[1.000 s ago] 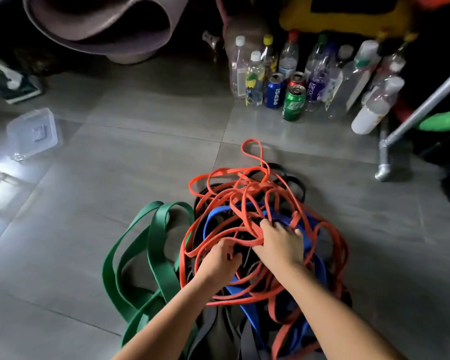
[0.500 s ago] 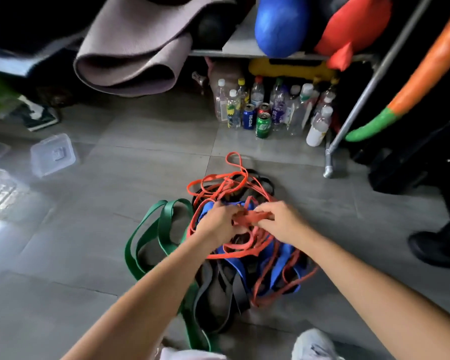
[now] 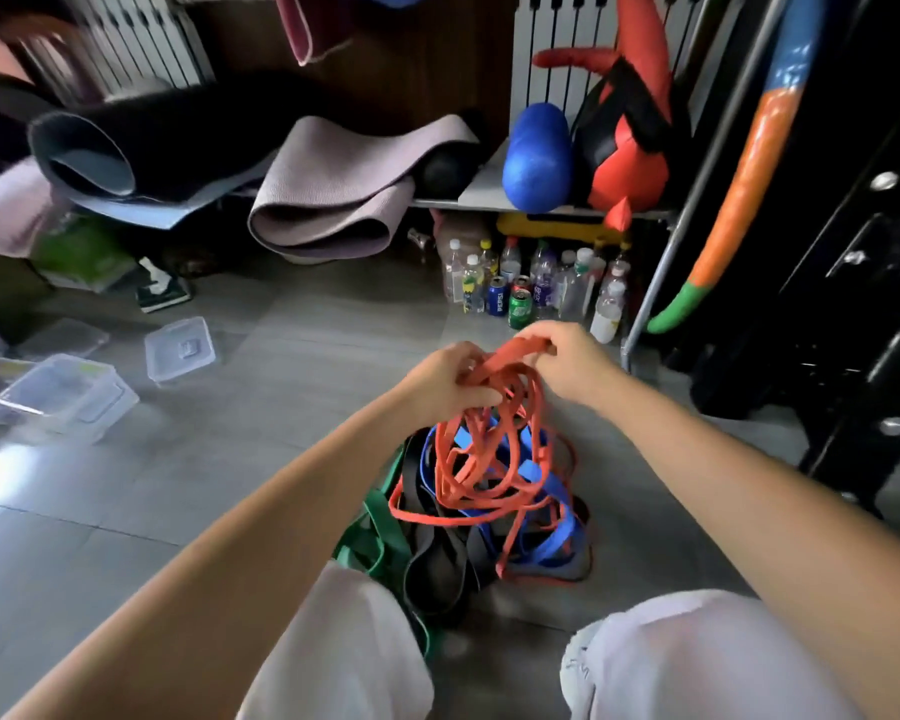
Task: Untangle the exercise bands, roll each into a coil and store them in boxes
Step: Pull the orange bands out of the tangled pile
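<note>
Your left hand (image 3: pixel 445 379) and right hand (image 3: pixel 567 363) each pinch the orange band (image 3: pixel 510 356); its loops hang below onto the tangled pile (image 3: pixel 489 506).

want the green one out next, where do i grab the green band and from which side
Grip the green band on its flat strap at the pile's left edge, coming from the left. There it lies outside the loops of the orange band, beside the black band, so it probably slides free; its lower part runs behind the trouser leg.
</note>
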